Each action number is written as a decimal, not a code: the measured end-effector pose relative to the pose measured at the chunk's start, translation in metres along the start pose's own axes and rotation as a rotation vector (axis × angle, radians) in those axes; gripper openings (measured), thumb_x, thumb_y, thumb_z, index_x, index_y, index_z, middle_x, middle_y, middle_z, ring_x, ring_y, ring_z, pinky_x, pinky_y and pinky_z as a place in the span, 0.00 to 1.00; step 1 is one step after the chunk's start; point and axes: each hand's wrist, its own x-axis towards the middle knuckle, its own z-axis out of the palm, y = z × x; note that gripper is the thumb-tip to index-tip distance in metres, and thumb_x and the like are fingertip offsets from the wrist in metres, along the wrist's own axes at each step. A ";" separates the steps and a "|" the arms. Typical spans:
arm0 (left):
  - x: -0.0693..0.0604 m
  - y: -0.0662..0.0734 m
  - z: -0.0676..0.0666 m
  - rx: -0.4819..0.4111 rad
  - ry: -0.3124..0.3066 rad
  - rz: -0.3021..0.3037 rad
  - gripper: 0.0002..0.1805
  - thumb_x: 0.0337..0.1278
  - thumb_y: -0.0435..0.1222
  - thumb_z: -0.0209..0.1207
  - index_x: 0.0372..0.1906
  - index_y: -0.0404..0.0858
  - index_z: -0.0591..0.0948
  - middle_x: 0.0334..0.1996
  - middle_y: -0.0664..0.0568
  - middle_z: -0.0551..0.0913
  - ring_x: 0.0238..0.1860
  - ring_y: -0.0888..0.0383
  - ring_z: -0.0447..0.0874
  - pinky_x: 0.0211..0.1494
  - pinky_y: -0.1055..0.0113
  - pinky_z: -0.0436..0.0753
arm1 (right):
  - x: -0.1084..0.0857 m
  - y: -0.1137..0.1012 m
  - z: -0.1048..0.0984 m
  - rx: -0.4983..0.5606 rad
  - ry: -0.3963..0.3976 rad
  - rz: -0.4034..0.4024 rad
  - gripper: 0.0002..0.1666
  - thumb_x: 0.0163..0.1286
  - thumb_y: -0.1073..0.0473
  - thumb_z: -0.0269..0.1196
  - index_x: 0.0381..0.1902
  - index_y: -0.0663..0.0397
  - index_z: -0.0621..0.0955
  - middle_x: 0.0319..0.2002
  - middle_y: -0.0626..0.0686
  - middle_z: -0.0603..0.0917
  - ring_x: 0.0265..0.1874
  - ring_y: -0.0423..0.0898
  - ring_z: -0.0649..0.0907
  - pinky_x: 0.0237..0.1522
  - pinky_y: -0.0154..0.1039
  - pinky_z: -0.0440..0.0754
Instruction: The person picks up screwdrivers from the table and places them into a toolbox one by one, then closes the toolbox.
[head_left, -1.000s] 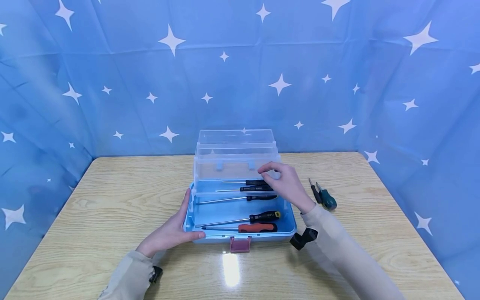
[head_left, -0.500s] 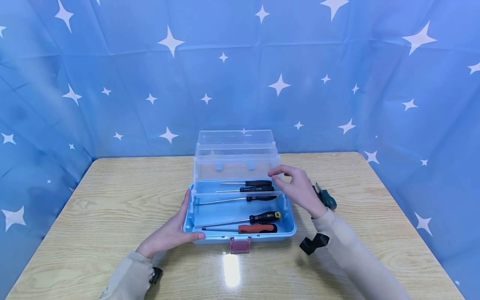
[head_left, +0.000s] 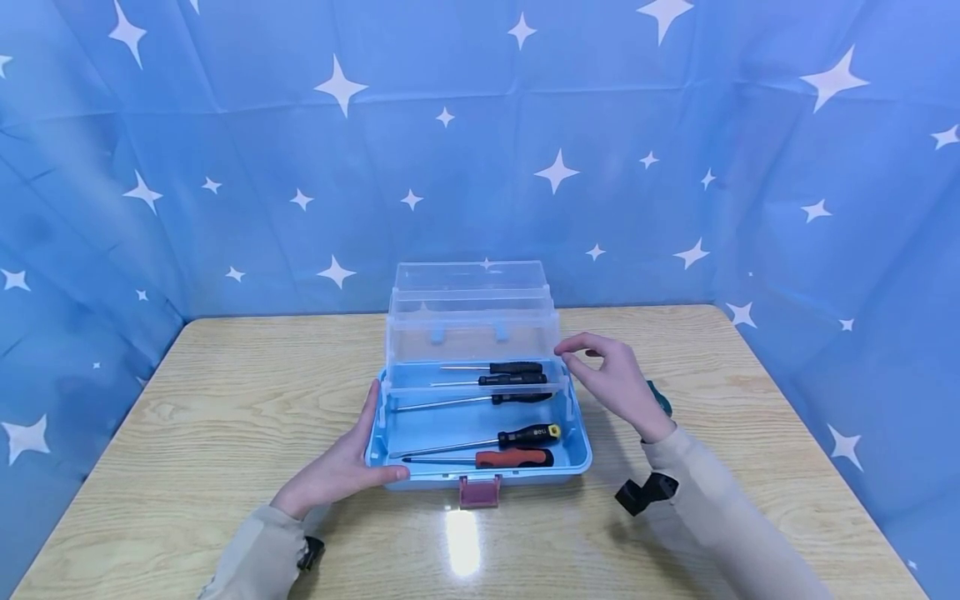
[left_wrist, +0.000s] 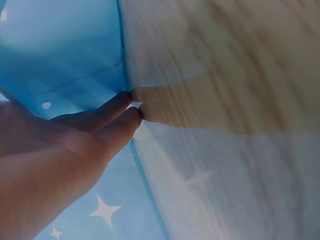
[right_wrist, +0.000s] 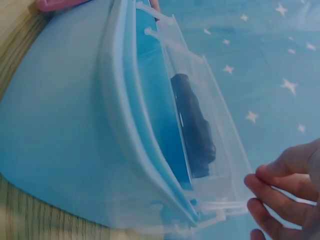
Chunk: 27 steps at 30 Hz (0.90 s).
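In the head view, a blue toolbox (head_left: 435,423) stands mid-table, its clear lid (head_left: 468,340) raised at the back. To do this step well, I judge, the left hand (head_left: 341,462) should brace the toolbox just enough to stop it sliding, and the right hand (head_left: 617,382) should work clear of the lid's edge so as not to knock it. Three black-handled screwdrivers (head_left: 513,379) lie toward the back, a black-and-yellow screwdriver (head_left: 531,435) and a red-handled screwdriver (head_left: 513,458) nearer the front. The left hand is spread round the front left corner, thumb on the front rim. The right hand's thumb and forefinger bend nearly tip to tip beside the lid, with nothing visible between them. From the left wrist, two extended fingers show; how hard they press I cannot tell. From the right wrist, fingertips overlap the lid's edge; whether they touch it is unclear.
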 end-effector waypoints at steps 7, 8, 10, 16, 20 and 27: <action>0.000 0.001 0.000 -0.002 -0.003 -0.002 0.66 0.52 0.40 0.69 0.75 0.53 0.25 0.76 0.42 0.30 0.73 0.37 0.33 0.67 0.35 0.45 | -0.004 0.008 -0.005 -0.016 0.016 -0.013 0.09 0.71 0.65 0.59 0.44 0.59 0.84 0.44 0.56 0.85 0.49 0.55 0.80 0.51 0.55 0.74; 0.000 0.001 0.000 -0.001 -0.003 -0.004 0.66 0.52 0.40 0.69 0.75 0.53 0.25 0.76 0.42 0.30 0.73 0.37 0.33 0.67 0.35 0.45 | -0.004 0.009 -0.006 -0.019 0.021 -0.014 0.09 0.70 0.66 0.59 0.44 0.59 0.84 0.44 0.56 0.85 0.49 0.54 0.80 0.51 0.55 0.74; 0.000 0.002 0.000 0.003 -0.003 -0.007 0.66 0.52 0.40 0.69 0.75 0.53 0.25 0.76 0.42 0.30 0.73 0.37 0.33 0.67 0.35 0.45 | -0.005 0.012 -0.007 -0.024 0.029 -0.013 0.09 0.70 0.66 0.59 0.44 0.60 0.84 0.43 0.56 0.85 0.49 0.54 0.80 0.51 0.55 0.74; -0.001 0.002 0.000 0.008 0.000 -0.011 0.66 0.52 0.41 0.69 0.75 0.54 0.25 0.76 0.42 0.29 0.73 0.36 0.32 0.66 0.34 0.45 | -0.010 0.018 -0.015 -0.029 0.041 0.002 0.09 0.71 0.65 0.58 0.44 0.60 0.84 0.43 0.56 0.85 0.49 0.55 0.80 0.51 0.57 0.74; 0.000 0.003 0.000 0.007 0.000 -0.012 0.66 0.53 0.41 0.69 0.75 0.54 0.25 0.76 0.42 0.29 0.73 0.36 0.32 0.67 0.34 0.45 | -0.013 0.021 -0.019 -0.032 0.045 0.007 0.09 0.71 0.65 0.58 0.44 0.60 0.84 0.43 0.56 0.85 0.48 0.55 0.80 0.51 0.56 0.74; 0.000 0.002 0.001 0.012 0.003 -0.003 0.66 0.52 0.40 0.69 0.75 0.54 0.25 0.76 0.42 0.29 0.73 0.36 0.32 0.67 0.35 0.46 | -0.019 0.028 -0.024 -0.035 0.046 0.044 0.11 0.72 0.64 0.57 0.46 0.61 0.83 0.43 0.57 0.85 0.46 0.53 0.80 0.49 0.52 0.74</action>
